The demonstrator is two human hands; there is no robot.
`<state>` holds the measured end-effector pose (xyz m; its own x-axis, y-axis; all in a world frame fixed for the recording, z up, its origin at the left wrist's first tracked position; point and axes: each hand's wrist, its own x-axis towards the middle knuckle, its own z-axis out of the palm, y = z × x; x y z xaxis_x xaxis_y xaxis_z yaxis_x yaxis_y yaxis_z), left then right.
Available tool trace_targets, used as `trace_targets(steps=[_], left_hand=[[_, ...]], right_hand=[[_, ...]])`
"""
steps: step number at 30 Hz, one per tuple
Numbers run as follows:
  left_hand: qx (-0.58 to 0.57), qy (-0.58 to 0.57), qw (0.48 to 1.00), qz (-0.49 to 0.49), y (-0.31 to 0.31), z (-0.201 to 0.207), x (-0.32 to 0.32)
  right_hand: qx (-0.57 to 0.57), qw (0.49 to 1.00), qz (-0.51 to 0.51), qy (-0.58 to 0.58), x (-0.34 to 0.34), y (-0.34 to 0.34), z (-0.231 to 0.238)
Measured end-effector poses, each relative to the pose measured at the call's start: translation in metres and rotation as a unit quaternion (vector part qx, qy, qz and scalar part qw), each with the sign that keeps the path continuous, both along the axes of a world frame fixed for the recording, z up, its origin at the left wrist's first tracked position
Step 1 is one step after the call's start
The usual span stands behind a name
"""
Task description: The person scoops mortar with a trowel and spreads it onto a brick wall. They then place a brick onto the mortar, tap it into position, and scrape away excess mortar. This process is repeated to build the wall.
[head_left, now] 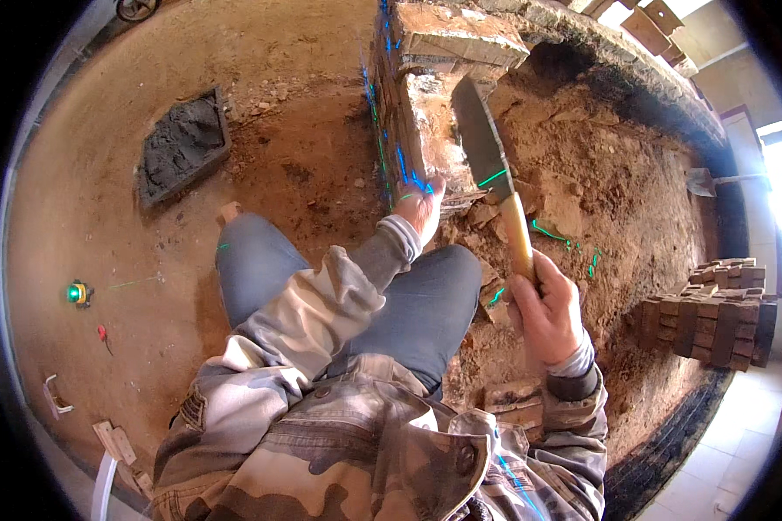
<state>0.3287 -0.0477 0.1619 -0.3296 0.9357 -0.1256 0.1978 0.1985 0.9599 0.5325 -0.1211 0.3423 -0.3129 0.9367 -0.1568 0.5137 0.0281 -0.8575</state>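
And there's your right hand (547,317), fingers and thumb closed snugly round the pale wooden handle (518,230) of a broad-bladed knife (485,143), the dark blade running forward from your knuckles and leaning left toward the brickwork (460,39); whether the steel touches it, you can't tell from here. Across to your left hand (419,208), reaching over your lap to the near end of that same brickwork, thumb up against the edge, the other fingers mostly hidden, so there's no telling how wide they are or whether they grip. Blue and green light streaks the wall's side face just ahead of those left fingers, and a touch of it lands on the hand itself. Swing left of your left fingers and here's a shallow tray (185,181) of dark, wet-looking mortar (180,139), well apart on the floor. Further left again, nearer your body, a small device (78,293) glows green. Right of your right fingers it's all rubble and loose earth (634,200), then a stack of bricks (712,317) well beyond, and a shovel (702,182) lying farther forward. Your 2 knees flank your left forearm, below those left fingers.
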Motion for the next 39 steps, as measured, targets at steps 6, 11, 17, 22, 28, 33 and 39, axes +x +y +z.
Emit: trace_targets(steps=[6, 11, 17, 22, 28, 33, 39], left_hand=[[-0.004, 0.054, 0.998, -0.03, 0.004, -0.018, -0.007], [-0.014, 0.029, 0.999, -0.043, -0.001, 0.002, -0.005], [-0.106, 0.057, 0.992, -0.039, 0.002, 0.003, 0.006], [-0.041, 0.069, 0.996, 0.048, 0.009, -0.026, 0.015], [-0.098, 0.06, 0.992, 0.056, 0.004, -0.004, 0.021], [0.026, 0.007, 0.996, 0.084, 0.006, -0.017, 0.017], [-0.013, 0.006, 0.999, 0.038, 0.006, -0.014, 0.01]], right_hand=[[-0.079, 0.997, -0.023, 0.0, -0.011, -0.01, 0.008], [-0.075, 0.996, -0.017, -0.034, -0.013, -0.01, 0.007], [-0.039, 0.996, -0.011, -0.075, -0.018, -0.008, 0.019], [-0.051, 0.998, -0.021, -0.023, -0.031, 0.015, 0.037], [0.028, 0.999, 0.0, 0.018, -0.045, 0.053, 0.024], [-0.036, 0.998, 0.036, -0.032, -0.04, 0.076, 0.011], [-0.006, 0.993, 0.099, -0.059, -0.031, 0.077, 0.002]])
